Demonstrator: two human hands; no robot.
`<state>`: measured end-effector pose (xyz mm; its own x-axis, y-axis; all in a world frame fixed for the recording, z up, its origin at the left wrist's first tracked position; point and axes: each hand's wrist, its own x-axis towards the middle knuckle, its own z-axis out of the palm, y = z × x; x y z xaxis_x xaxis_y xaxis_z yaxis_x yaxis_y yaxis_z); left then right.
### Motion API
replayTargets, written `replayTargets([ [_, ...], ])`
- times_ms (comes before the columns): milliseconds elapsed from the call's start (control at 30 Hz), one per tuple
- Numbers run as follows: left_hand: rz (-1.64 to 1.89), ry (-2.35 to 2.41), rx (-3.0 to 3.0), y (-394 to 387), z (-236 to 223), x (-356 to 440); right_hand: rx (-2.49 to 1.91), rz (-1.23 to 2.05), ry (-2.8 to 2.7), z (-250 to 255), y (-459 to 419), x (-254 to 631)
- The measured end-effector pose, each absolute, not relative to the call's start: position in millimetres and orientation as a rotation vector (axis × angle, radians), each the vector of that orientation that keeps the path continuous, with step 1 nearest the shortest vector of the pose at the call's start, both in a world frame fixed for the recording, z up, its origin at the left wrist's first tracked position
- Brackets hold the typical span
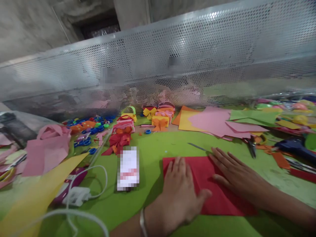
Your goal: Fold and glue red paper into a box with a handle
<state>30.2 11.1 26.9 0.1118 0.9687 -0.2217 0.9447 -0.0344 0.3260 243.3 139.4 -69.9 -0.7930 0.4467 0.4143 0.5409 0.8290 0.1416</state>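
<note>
A red sheet of paper (201,168) lies flat on the green table top (148,217). On its left part rests my left hand (180,191), fingers stretched forward and thumb out to the right; a pale bangle circles that wrist. My right hand (233,174) lies along the sheet's right side with fingers extended, covering part of that edge. Both palms press down on the paper, and neither hand grips anything. Just beyond the sheet is a thin grey blade-like strip (196,146), its near end by my right fingertips.
Left of the sheet lies a phone with a blurred screen (128,169), near a white charger and cable (80,196). Small paper bags and bows (160,121) stand behind. Pink sheets (214,121), scissors (252,146) and a blue glue gun (293,144) lie right. A perforated metal panel (153,56) borders the back.
</note>
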Motion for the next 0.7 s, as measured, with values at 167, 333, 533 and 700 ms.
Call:
replayTargets([
  [167, 0.072, 1.712, 2.094, 27, 20, 23, -0.76, -0.315, -2.667, -70, 139, 244],
  [333, -0.004, 1.986, 2.036, 14, 18, -7, -0.876, -0.304, -2.69, -64, 138, 235],
  [533, 0.047, 2.234, 2.055, -5, 32, 16, -1.003, -0.385, -2.7, -29, 124, 236],
  [700, 0.209, 1.832, 2.216, -25, 19, 44, -0.853, -0.516, -2.69, -24, 74, 258],
])
